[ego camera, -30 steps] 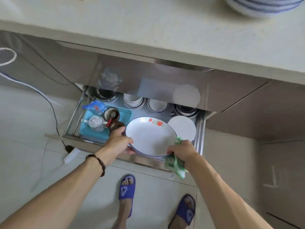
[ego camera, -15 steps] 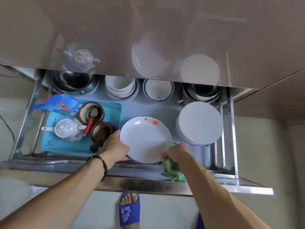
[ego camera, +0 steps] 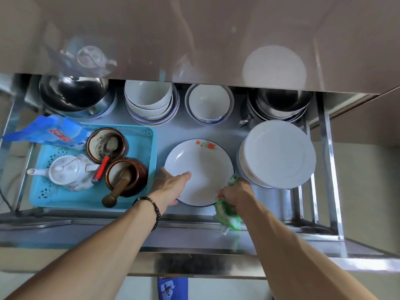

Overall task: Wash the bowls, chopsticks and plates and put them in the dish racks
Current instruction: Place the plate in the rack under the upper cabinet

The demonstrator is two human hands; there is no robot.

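Below the cabinet front, the pulled-out steel dish rack drawer [ego camera: 324, 148] spans the view, largely filled. A blue tray [ego camera: 138, 191] at near left carries a white teapot [ego camera: 67, 172], two brown jars and a pestle. Along the far edge stand steel bowls [ego camera: 73, 96], two stacks of white bowls [ego camera: 149, 100] and further steel bowls at right. A stack of white plates [ego camera: 279, 152] occupies the near right. Between tray and stack lies the flowered plate [ego camera: 201, 167], face up and apparently flat on the drawer floor; being round it has no long axis, and its red flower motif points to the far side.

Left hand [ego camera: 171, 185] grasps the plate's near-left rim, thumb laid over the inside. Right hand [ego camera: 237, 191] is at the near-right rim, clenched round a green cloth [ego camera: 227, 213]; whether it also grips the plate cannot be told.

Judged progress: much crockery is racked; this plate is being set down and awaits release. No chopsticks are visible, and what remains unwashed lies outside the view.
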